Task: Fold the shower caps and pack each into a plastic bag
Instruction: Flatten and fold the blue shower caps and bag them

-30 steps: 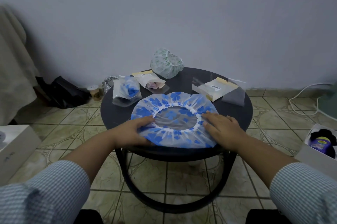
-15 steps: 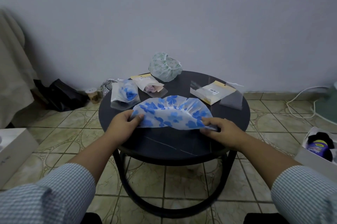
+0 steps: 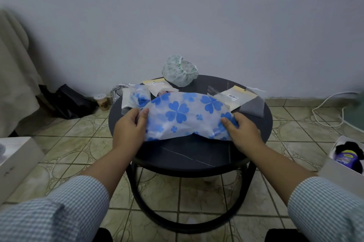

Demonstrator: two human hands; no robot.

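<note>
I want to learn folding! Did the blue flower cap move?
Yes. The blue shower cap was folded away from the person, toward the green cap, exposing the table's near edge.

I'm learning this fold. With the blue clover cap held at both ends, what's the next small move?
Probably bring the left hand toward the right hand, halving the blue clover cap: it is a half-round, too wide for a bag.

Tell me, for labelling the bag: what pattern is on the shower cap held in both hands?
Blue four-leaf clovers on the translucent white shower cap, clearest in the head view.

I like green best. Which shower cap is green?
The scrunched cap at the table's far edge; the one being held has blue flowers.
</note>
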